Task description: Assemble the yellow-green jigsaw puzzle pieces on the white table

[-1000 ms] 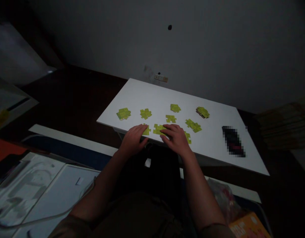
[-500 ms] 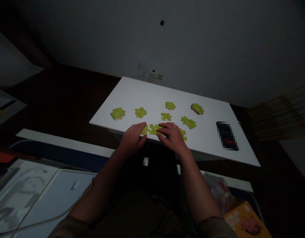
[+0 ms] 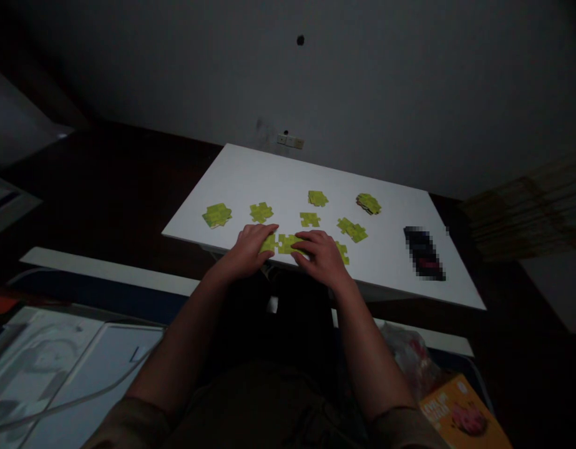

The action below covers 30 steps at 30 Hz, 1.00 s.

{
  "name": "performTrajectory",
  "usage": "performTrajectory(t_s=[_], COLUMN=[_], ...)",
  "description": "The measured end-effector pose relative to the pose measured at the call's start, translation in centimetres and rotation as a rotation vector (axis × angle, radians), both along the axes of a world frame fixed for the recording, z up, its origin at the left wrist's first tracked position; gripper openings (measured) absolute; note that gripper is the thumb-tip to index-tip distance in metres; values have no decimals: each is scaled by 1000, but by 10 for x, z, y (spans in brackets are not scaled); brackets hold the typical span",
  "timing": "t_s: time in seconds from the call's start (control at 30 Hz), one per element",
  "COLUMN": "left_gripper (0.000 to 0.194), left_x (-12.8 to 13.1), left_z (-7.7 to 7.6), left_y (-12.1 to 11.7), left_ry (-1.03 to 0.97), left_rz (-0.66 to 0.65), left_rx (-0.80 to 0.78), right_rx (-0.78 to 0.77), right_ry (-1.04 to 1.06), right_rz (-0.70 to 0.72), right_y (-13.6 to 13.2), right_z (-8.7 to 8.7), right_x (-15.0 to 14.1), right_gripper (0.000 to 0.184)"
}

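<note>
Clock: read from the spot between the hands, with 12 o'clock toward the wall.

Left hand: the left hand (image 3: pixel 243 252) lies palm down at the board's near edge, at 9 o'clock, its fingers (image 3: pixel 264 236) draped over a green jigsaw piece (image 3: pixel 269 243).

Right hand: the right hand (image 3: pixel 321 259) lies palm down at 3 o'clock, its fingers (image 3: pixel 304 244) resting on a second jigsaw piece (image 3: pixel 288 244).

Grip: the hands are apart, fingers lying over the pieces rather than pinching them; neither hand is clamped on anything.

Held pieces: the two pieces lie flat, end to end, between the hands, with a small pale gap at their seam.

Loose pieces: a third piece (image 3: pixel 342 253) sits just past the right hand at 3 o'clock. Others are scattered from 10 to 2 o'clock, including a joined pair (image 3: pixel 352 229) and a thick stack (image 3: pixel 368 203).

Board: a white board (image 3: pixel 278 187) carries all the pieces and sits on a dark desk (image 3: pixel 105 187).

Nearby: a pixelated dark object (image 3: pixel 423 252) lies on the board at 3 o'clock. A wall switch plate (image 3: pixel 290 141) is at 12 o'clock, and an orange box (image 3: pixel 460 415) lies low at 5 o'clock beside a plastic bag (image 3: pixel 407 355).
</note>
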<state>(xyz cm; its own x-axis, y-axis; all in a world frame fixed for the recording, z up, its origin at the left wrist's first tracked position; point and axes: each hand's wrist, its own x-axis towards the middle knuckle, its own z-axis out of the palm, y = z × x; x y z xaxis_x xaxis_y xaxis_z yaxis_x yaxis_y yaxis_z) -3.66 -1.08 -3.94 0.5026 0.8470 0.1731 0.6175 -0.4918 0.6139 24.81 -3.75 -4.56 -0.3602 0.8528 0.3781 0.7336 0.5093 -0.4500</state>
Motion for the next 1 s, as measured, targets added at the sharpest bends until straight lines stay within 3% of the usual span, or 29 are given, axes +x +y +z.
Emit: performTrajectory(t_s=[0.2,0.47,0.77,1.0], left_gripper=[66,35,35,33], left_x=[2,11,18,25], left_z=[0,8,28,34], left_y=[-1,-4,-4,-13], left_ry=[-6,110,239,339], left_rz=[-15,-4,-44,-13], left_rx=[18,52,107,188], right_rx=[-25,-27,-1,74], right_ry=[14,4,2,53], right_rz=[6,-9,7,0], right_y=[1,-1,1,-2], right_z=[-1,1,0,2], right_x=[1,-1,0,-6], right_gripper=[17,18,17,14])
